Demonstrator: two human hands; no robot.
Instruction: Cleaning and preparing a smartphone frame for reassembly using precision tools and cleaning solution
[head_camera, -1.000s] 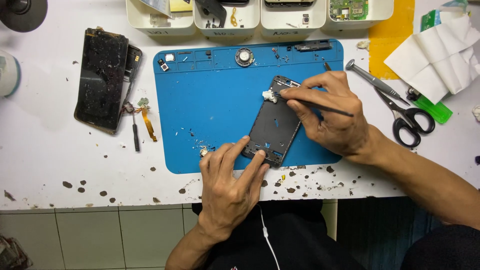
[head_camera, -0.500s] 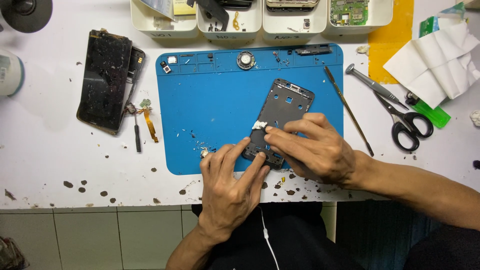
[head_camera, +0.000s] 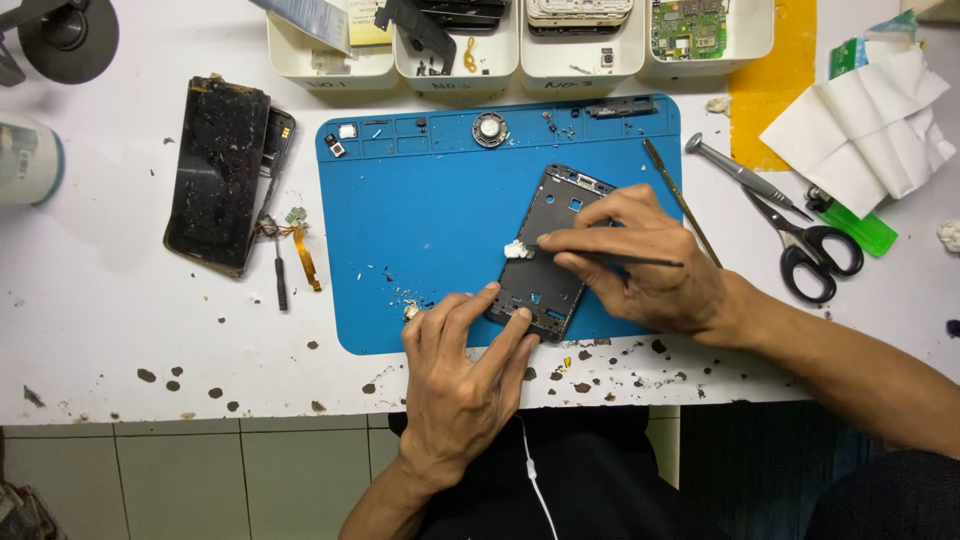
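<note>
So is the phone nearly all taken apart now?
Mostly. The cracked screen lies aside, and small parts sit in the white trays. The left hand steadies the bare phone frame while the right hand scrapes white gunk off. Crumbs on the blue mat remain.

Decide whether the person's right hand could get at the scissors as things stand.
Probably yes: the scissors lie uncovered on the table just right of the right hand, nothing between them; but its fingers hold a thin tool.

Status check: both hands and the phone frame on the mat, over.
Left hand pins phone frame at its near end. Right hand holds thin tool, tip at white wad. Blue mat littered with scraps.
</note>
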